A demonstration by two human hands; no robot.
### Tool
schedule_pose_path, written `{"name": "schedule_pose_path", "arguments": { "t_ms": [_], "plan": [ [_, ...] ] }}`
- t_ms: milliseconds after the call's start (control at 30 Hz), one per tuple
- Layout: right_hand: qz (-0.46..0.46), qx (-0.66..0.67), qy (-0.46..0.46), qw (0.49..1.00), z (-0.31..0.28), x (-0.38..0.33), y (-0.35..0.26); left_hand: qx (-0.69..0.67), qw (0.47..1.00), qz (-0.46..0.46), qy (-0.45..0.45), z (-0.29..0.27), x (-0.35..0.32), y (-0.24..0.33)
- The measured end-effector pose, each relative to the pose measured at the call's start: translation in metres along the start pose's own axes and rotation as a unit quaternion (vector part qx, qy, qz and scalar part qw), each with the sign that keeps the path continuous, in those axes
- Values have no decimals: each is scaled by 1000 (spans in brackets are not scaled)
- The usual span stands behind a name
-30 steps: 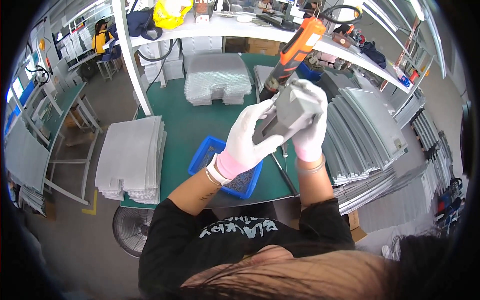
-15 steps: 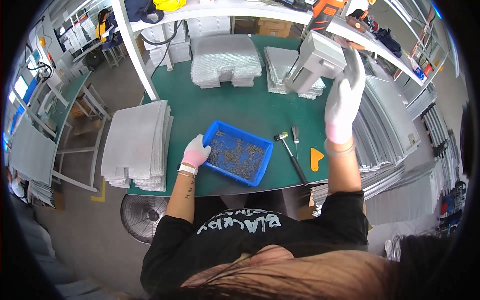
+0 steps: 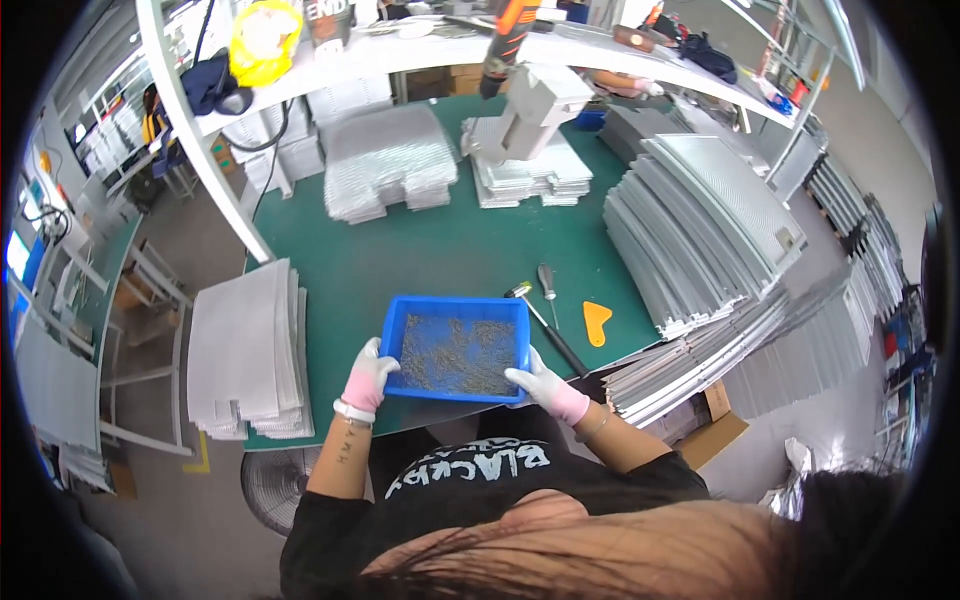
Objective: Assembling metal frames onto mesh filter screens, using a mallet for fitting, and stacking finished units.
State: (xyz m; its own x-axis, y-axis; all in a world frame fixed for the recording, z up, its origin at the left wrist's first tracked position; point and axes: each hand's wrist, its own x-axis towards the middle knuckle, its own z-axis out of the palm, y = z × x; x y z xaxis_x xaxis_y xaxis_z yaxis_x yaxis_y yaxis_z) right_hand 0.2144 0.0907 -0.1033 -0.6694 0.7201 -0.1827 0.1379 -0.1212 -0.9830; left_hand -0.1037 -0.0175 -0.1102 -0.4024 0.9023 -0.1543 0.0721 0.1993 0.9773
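A blue plastic tray (image 3: pixel 455 310) holding several small dark metal pieces sits at the near edge of the green table (image 3: pixel 440 250). My left hand (image 3: pixel 368 376), in a white and pink glove, grips the tray's left near corner. My right hand (image 3: pixel 540 382), gloved the same way, holds the tray's right near corner. A folded grey metal box (image 3: pixel 535 105) rests on a stack of flat sheets at the far side, with an orange power screwdriver (image 3: pixel 505 40) hanging above it.
A hammer (image 3: pixel 545 325), a screwdriver (image 3: pixel 548 285) and an orange scraper (image 3: pixel 596 322) lie right of the tray. Stacks of perforated grey sheets stand at left (image 3: pixel 245 350), far middle (image 3: pixel 388 160) and right (image 3: pixel 700 220). A fan (image 3: pixel 270 490) sits on the floor.
My right hand let go of the grey box on the far stack and came down to the tray's right corner. My left hand stayed at the tray's left corner.
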Motion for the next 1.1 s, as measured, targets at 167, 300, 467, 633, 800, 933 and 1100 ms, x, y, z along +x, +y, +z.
{"name": "schedule_pose_path", "arguments": {
  "t_ms": [167, 300, 467, 633, 800, 933, 1100],
  "plan": [
    [-72, 57, 63, 994, -54, -66, -67, -189, 970, 71, -139, 41, -20, 54],
    [-97, 28, 104, 989, -97, -140, -150, -132, 972, 133, -139, 60, -9, 64],
    [-153, 13, 284, 947, -158, -214, -218, -11, 988, 93, -124, 90, 33, 29],
    [-188, 90, 368, 906, -228, -220, -290, 311, 880, 360, -9, 122, 79, -11],
    [-239, 112, 397, 879, -314, -128, -357, 392, 861, 325, 8, 145, 102, -16],
    [-241, 139, 425, 861, -400, -27, -410, 467, 818, 335, 20, 173, 109, -11],
    [-233, 194, 528, 793, -487, 103, -440, 442, 822, 358, 23, 182, 96, 5]
  ]
}}
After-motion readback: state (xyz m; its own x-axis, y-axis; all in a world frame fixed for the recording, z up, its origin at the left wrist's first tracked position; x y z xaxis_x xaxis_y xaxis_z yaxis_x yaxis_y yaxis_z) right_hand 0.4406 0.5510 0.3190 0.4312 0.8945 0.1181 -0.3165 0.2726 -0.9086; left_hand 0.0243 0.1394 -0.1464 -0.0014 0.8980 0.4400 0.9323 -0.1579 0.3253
